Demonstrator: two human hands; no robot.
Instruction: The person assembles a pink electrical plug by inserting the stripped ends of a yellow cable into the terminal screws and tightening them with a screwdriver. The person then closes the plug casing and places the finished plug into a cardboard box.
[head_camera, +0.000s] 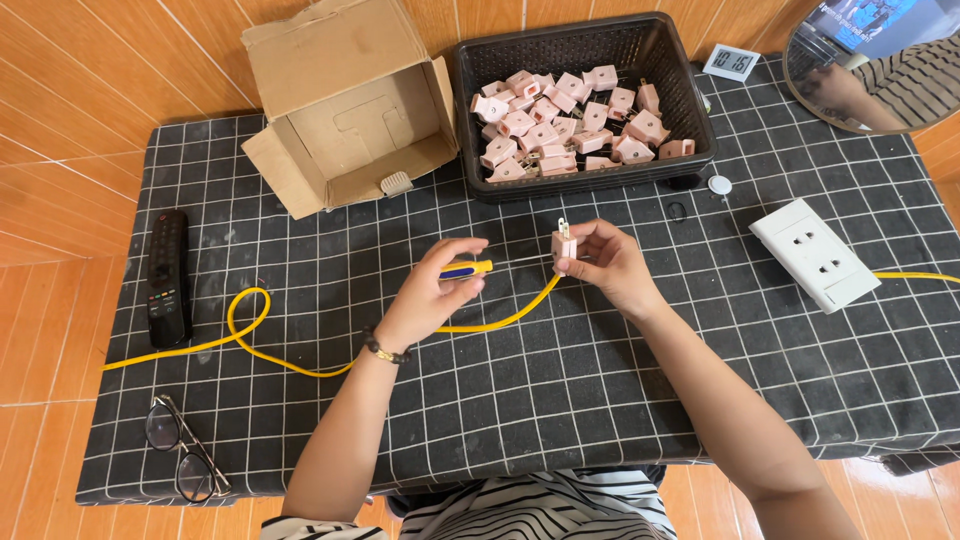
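item 1: left hand (432, 290), fingers (470, 250) clamped on a small screwdriver with yellow-and-blue handle (466, 269); its thin shaft runs toward the right fingers and is hard to make out.

item 2: right hand (605, 262), fingers (583, 262) clamped on a small pale pink plastic plug with two metal prongs (564, 241), prongs pointing up and away. the plug sits just beyond the screwdriver tip, between the two sets of fingers.

item 3: yellow round cable (300, 365), leaving the plug under the right fingers, passing beneath the left hand, looping to the left of the left fingers and running off the desk's left edge.

item 4: desk under a black cloth with white grid lines (560, 400); open cloth on the near side of both hands and between the right fingers and a white two-socket block (815, 255) to their right.

item 5: black plastic mesh basket (585, 50) holding more pink plugs, beyond the right fingers; open brown cardboard box (345, 105) beyond the left fingers, tipped on its side.

item 6: black remote control (168, 277) and black-framed glasses (185, 455), well to the left of the left fingers, the glasses at the near left edge.

item 7: round mirror (870, 60), far right corner, cut off by the frame.
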